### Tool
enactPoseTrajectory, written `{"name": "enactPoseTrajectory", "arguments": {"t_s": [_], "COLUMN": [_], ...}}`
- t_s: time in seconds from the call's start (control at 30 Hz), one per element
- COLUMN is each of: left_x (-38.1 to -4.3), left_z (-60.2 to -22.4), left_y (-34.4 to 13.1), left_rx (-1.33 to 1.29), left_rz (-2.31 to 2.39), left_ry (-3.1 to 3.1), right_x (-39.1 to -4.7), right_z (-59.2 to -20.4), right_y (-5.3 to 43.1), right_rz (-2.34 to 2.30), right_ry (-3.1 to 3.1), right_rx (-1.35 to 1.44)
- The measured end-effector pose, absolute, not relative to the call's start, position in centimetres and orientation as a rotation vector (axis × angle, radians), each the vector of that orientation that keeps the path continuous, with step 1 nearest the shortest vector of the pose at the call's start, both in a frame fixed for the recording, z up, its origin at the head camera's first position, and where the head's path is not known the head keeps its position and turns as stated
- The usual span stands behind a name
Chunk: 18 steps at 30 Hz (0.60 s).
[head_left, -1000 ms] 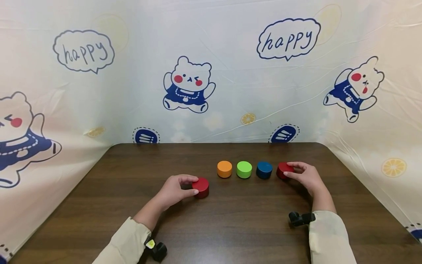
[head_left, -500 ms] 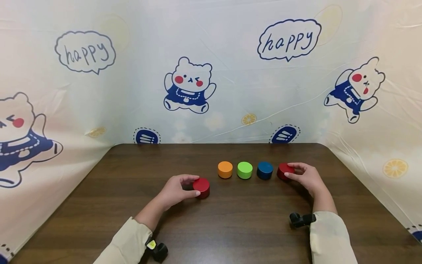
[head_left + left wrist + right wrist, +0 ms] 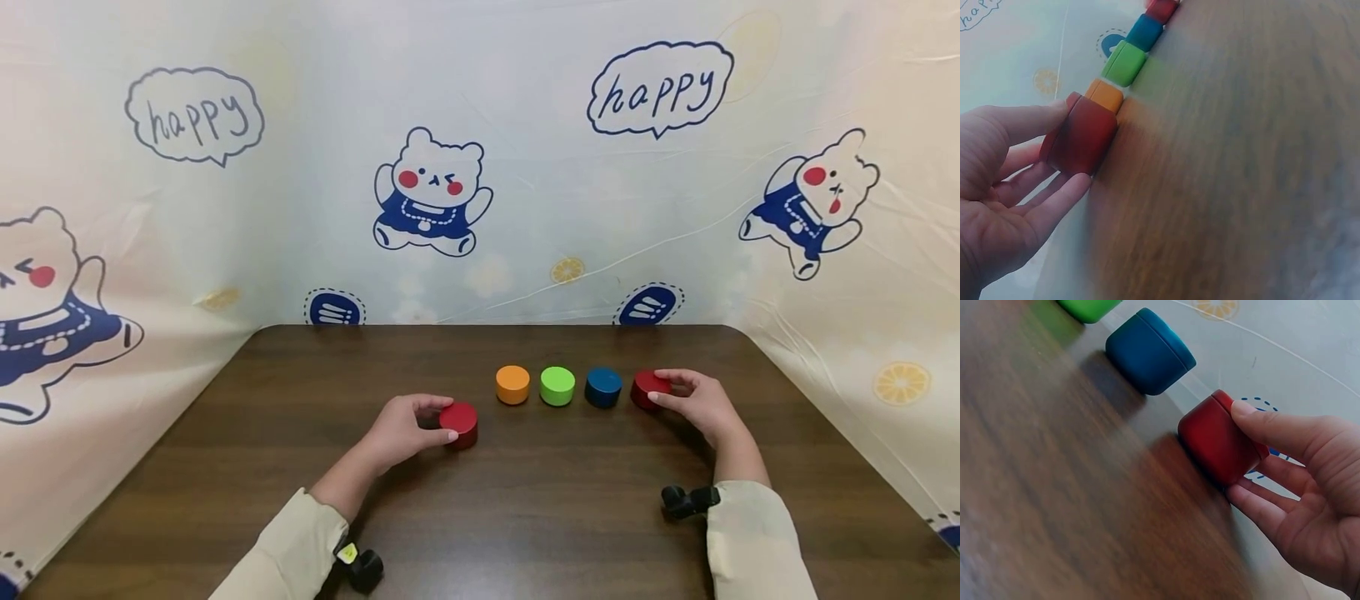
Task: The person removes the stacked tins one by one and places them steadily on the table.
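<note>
Near the middle of the table, my left hand [image 3: 401,433] grips a red round tin [image 3: 459,425] from its left side, thumb at the front and fingers behind. In the left wrist view that tin [image 3: 1082,137] shows a lid seam and sits on the wood. At the back right my right hand [image 3: 699,402] pinches a second red tin [image 3: 648,389] between thumb and fingers. The right wrist view has this tin [image 3: 1222,437] standing on the table, a gap apart from the blue tin [image 3: 1150,353].
Between the red tins, farther back, an orange tin [image 3: 512,385], a green tin [image 3: 557,387] and the blue one stand in a row. Behind the dark wooden table [image 3: 540,517] hangs a printed cloth [image 3: 525,167]. Each wrist wears a small black camera.
Both hands keep their grip on the red tins, and the tins stay in place. Only a slight shift of the whole head view shows.
</note>
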<state>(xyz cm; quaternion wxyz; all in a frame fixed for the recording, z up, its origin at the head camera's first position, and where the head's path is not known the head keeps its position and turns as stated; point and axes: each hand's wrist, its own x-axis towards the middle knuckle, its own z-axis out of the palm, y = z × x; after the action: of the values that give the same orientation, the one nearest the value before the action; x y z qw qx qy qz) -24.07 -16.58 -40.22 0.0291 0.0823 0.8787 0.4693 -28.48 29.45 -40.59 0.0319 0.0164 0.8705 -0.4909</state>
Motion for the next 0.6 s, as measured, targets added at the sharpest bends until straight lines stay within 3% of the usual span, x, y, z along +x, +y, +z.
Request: {"name": "enactPoseTrajectory", "arguments": {"t_s": [0.6], "left_x": [-25.0], "left_z": [-38.9], "left_y": [-15.8], "left_rx": [0.256], "left_rz": [1.397], "left_ry": [2.726], "right_x": [-28.4], "right_z": [-40.3], "right_y": [29.3], "right_rz": [-1.515], "right_ry": [2.681], "right_rx": [0.055]}}
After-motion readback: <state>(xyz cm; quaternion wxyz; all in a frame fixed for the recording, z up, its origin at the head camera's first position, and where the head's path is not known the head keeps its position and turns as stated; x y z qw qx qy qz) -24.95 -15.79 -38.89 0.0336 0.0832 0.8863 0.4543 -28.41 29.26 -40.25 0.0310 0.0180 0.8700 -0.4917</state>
